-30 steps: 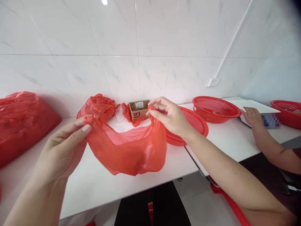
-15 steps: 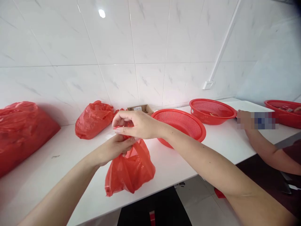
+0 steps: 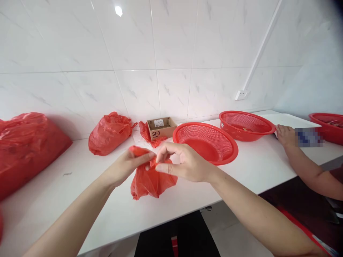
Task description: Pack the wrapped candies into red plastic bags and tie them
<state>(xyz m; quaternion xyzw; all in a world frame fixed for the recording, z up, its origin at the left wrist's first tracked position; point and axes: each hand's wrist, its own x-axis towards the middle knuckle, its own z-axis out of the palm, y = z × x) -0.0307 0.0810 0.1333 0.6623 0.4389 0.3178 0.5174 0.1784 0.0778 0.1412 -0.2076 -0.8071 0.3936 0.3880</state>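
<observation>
Both of my hands are at the gathered top of a red plastic bag (image 3: 152,184), whose lower part hangs over the white table (image 3: 107,210). My left hand (image 3: 135,162) grips the bunched plastic between thumb and fingers. With thumb and fingertips, my right hand (image 3: 184,162) pinches a twisted bit at the neck. What the bag holds is hidden. Just behind my right hand stands a red mesh basket (image 3: 209,142), with nothing seen inside it.
Fuller red bags, one large (image 3: 29,150) and one smaller (image 3: 109,134), lie to the left by the wall. A cardboard box (image 3: 162,128) sits on loose red plastic. Rightward are another red basket (image 3: 246,125), a white tray (image 3: 289,119) and a co-worker's hand (image 3: 285,135).
My right hand has moved from above the left hand down to its right side. The bag has risen slightly and shifted right, and the cardboard box has come into fuller view.
</observation>
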